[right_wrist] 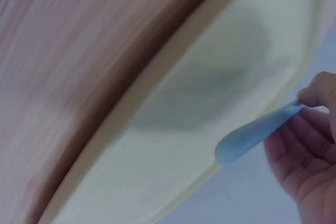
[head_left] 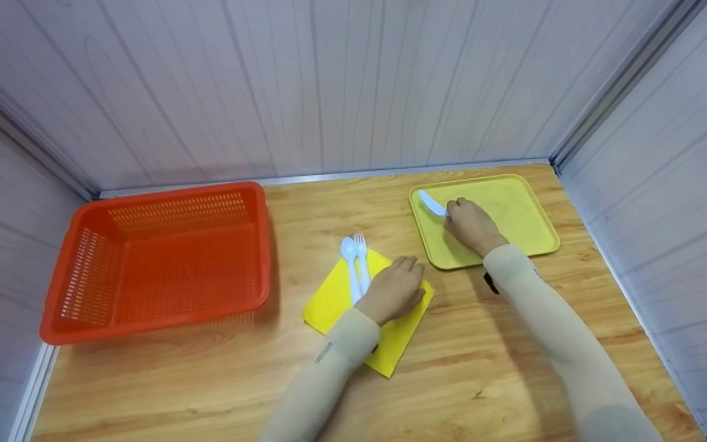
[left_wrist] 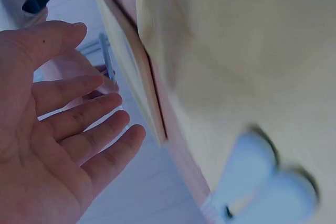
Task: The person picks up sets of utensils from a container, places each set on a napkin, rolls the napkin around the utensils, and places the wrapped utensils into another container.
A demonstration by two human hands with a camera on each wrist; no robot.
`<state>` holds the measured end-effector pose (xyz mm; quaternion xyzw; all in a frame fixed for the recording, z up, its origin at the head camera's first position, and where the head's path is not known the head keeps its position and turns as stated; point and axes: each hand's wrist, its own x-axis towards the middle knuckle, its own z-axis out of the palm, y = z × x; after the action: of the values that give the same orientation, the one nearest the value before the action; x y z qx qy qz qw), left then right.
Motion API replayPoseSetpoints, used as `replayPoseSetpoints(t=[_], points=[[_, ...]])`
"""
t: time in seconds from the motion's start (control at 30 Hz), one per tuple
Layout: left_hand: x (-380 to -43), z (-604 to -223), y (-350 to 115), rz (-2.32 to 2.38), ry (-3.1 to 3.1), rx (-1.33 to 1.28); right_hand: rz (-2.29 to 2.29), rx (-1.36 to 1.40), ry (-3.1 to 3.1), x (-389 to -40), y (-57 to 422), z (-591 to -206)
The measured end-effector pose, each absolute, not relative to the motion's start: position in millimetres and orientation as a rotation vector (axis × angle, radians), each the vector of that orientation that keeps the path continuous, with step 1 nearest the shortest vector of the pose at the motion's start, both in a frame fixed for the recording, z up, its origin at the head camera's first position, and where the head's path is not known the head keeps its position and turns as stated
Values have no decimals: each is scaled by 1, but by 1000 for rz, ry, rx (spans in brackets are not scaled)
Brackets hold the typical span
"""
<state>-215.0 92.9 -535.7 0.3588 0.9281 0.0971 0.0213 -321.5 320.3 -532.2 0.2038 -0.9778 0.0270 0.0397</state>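
A pale blue plastic knife is pinched between the thumb and curled fingers of my right hand, over the yellow tray. In the right wrist view its rounded handle end sticks out from the fingers. My left hand hovers over a yellow napkin, its fingers relaxed and apart with nothing in the palm, as the left wrist view shows. A pale blue spoon and a fork lie side by side on the napkin, their handles partly hidden behind the left hand.
On the left of the wooden table sits a red plastic basket with slotted walls. Pale panels enclose the table at the back and both sides.
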Motion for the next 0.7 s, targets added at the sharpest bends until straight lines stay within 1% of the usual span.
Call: replayPoseSetpoints(t=[0.13,0.37,0.5,0.7], points=[[-205,-532,63,325,2910,963,347,584,-2934,-303,301,-528],[-173,-541,8,495,2916,722,509,522,-2948,-274,266,-530],[-158,-550,-15,558,2926,631,650,441,-2996,-267,246,-533],[-154,-559,-30,567,2911,551,827,274,-3071,-263,213,-541]])
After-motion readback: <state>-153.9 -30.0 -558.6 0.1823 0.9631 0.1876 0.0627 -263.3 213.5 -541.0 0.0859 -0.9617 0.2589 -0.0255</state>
